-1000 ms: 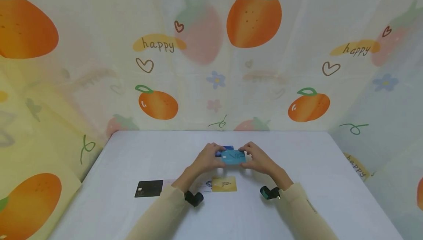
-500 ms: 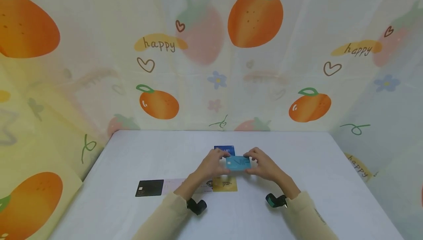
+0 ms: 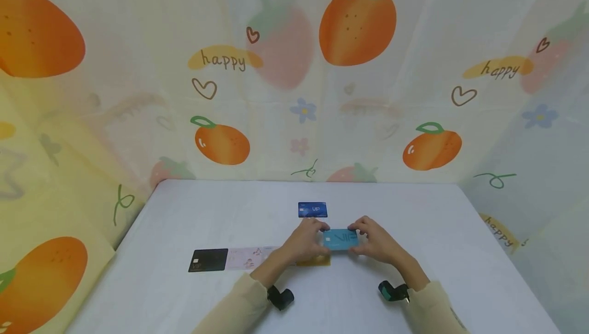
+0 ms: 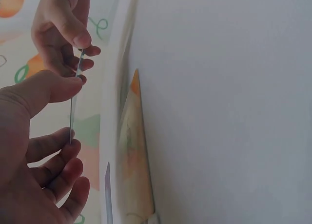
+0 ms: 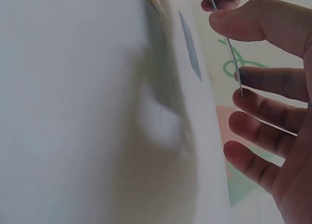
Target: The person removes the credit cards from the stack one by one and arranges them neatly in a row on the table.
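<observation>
A light blue card (image 3: 340, 240) marked VIP is held up in front of me, its face tilted toward the head camera. My left hand (image 3: 306, 239) pinches its left end between thumb and fingertips. On the right end, my right hand (image 3: 375, 241) grips the same way, thumb below and fingers above. Both wrist views show the card nearly edge-on as a thin line. Just behind the left hand lies a dark blue VIP card (image 3: 313, 209). A gold card (image 3: 317, 261) lies nearer, mostly hidden by the left hand and wrist.
A black card (image 3: 208, 260) and a pink flowered card (image 3: 244, 259) lie in a row left of the gold one, partly behind my left forearm. The white table (image 3: 414, 206) ends at a fruit-print cloth (image 3: 276, 119) behind. Black cameras sit on both wrists.
Both hands have moved right and toward me, carrying the light blue card. The dark blue card behind is now uncovered, while the gold card has become mostly hidden.
</observation>
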Available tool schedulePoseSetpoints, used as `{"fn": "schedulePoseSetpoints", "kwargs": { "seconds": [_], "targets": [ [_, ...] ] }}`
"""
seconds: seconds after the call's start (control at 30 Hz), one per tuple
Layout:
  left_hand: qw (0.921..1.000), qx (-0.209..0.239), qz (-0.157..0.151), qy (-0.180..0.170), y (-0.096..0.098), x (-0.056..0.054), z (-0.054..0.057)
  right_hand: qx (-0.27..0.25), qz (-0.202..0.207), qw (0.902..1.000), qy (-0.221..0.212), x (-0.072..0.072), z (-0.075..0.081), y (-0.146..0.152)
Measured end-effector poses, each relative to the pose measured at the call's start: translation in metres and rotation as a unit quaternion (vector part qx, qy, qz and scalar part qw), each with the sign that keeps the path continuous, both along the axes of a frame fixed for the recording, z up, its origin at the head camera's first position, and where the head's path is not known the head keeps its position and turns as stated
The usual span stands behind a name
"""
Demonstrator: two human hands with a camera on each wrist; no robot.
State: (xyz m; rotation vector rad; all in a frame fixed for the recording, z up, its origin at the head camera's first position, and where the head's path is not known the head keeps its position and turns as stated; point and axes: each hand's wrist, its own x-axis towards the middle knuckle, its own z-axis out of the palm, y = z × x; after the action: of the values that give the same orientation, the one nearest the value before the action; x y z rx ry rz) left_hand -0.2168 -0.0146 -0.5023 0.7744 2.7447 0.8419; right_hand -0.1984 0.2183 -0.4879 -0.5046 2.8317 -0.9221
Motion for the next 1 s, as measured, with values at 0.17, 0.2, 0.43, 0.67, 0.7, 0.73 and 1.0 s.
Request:
{"fn": "schedulePoseSetpoints", "kwargs": {
  "seconds": [0.17, 0.2, 0.43, 0.67, 0.7, 0.73, 1.0],
  "targets": [
    [0.9998, -0.016, -0.007, 0.008, 0.009, 0.002, -0.004, 0.006, -0.007, 0.9999, -0.01, 0.003, -0.004, 0.005],
    [0.9997, -0.02, -0.008, 0.007, 0.01, 0.003, -0.004, 0.007, -0.007, 0.9999, -0.01, 0.004, -0.005, 0.006],
    [0.9992, -0.038, -0.011, 0.002, 0.015, 0.009, -0.003, 0.02, 0.0, 0.9998, -0.008, 0.009, -0.011, 0.009],
    [0.999, -0.043, -0.01, 0.002, 0.019, 0.011, -0.004, 0.025, 0.001, 0.9996, -0.009, 0.011, -0.013, 0.012],
    [0.999, -0.044, -0.009, 0.001, 0.019, 0.011, -0.004, 0.024, 0.0, 0.9996, -0.011, 0.012, -0.013, 0.011],
    [0.999, -0.045, -0.009, -0.001, 0.019, 0.011, -0.005, 0.024, -0.001, 0.9996, -0.014, 0.012, -0.012, 0.011],
    [0.998, -0.062, -0.012, 0.008, 0.021, 0.012, -0.007, 0.043, 0.004, 0.999, -0.001, 0.015, -0.012, 0.009]
  ]
}}
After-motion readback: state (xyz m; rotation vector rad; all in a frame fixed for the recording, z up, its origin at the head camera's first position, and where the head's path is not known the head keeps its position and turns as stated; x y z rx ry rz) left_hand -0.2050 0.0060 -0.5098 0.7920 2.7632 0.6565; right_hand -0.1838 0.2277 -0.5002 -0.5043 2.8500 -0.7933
